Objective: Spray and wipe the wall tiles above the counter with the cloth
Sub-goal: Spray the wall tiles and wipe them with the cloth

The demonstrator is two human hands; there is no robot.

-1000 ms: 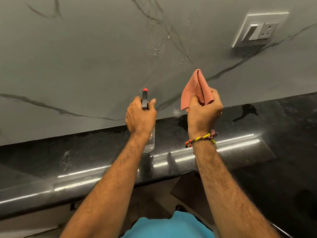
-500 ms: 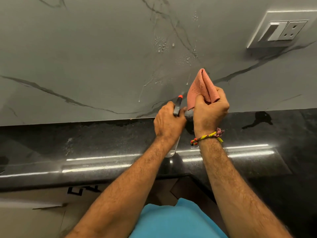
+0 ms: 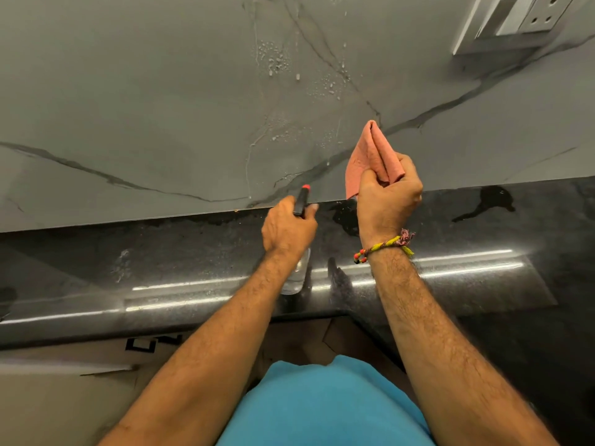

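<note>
Wall tiles (image 3: 135,91), grey with dark veins, fill the upper frame above the black counter (image 3: 161,272). Spray droplets (image 3: 277,61) cling to the tiles up and centre, thin runs trailing down toward the counter edge.

Left hand (image 3: 288,230) is curled round the spray bottle (image 3: 297,275), held low over the counter, just below the tile edge. Red nozzle tip (image 3: 306,187) points up and toward the wall. The bottle's long axis runs roughly from the wrist up to the nozzle.

Right hand (image 3: 388,194) grips the pink cloth (image 3: 370,156), fingers and thumb pinching it bunched and folded, its peak pointing up. Cloth sits beside the tiles; contact cannot be told from this angle.

Key relation: the wet patch lies up and left of the cloth, above both hands. The cloth hand looks nearer to it than the bottle hand, so wiping likely means reaching up-left.

Beaded thread bracelet (image 3: 383,246) on the right wrist. Switch and socket plate (image 3: 515,17) top right, cut off by the frame.

Hidden: the bottle's trigger and most of its clear body sit behind the left hand; liquid level unreadable. Dark wet-looking blotch (image 3: 489,201) on the counter, right of the hands.
</note>
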